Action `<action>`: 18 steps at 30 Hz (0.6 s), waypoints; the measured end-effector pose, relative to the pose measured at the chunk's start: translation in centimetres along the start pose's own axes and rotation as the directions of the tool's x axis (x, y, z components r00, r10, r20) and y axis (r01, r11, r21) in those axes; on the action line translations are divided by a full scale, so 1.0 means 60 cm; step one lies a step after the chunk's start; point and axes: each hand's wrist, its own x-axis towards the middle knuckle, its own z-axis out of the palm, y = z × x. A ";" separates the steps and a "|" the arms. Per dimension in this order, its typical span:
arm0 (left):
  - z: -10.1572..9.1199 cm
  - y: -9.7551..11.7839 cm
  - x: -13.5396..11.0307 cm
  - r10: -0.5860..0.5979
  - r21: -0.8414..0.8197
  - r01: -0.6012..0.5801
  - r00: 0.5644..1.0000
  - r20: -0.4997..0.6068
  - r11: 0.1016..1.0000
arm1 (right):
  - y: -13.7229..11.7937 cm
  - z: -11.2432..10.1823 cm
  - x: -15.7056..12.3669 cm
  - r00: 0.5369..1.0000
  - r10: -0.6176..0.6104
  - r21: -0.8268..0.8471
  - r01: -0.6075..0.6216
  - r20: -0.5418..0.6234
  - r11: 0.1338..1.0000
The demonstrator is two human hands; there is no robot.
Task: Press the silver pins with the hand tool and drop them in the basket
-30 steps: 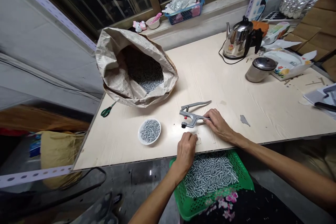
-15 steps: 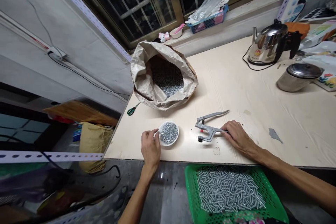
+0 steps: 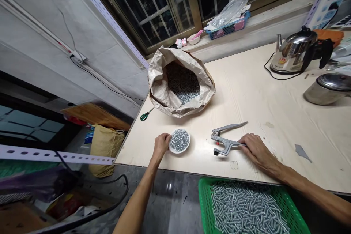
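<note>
My left hand (image 3: 161, 145) pinches the left rim of a small white bowl (image 3: 171, 150), which is full of short silvery metal screws or pins (image 3: 180, 139). The bowl rests upright near the table's front edge. Farther right, my right hand (image 3: 257, 148) grips the lower handle of grey snap pliers (image 3: 226, 144), its fingers closed around the handle's end. The pliers lie on their side with their jaws open toward the bowl. Beyond the bowl, a rolled-down woven sack (image 3: 156, 76) stands open with many similar small metal pieces inside.
Below the table's front edge is a green basket (image 3: 203, 204) heaped with larger metal screws or pins. Green-handled scissors (image 3: 144, 116) lie by the left edge of the table (image 3: 246, 91). An electric kettle (image 3: 293, 53) and a lidded metal pot (image 3: 326, 89) stand at the right.
The camera view has shifted, so the table items appear farther right. My left fingers have closed onto the bowl's rim, and the bowl sits slightly farther from the pliers. My right hand keeps its grip.
</note>
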 end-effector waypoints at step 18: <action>-0.032 0.001 0.018 0.123 0.305 -0.082 0.985 -0.119 0.949 | 0.001 0.019 -0.006 0.992 -0.100 -0.030 0.102 0.078 0.994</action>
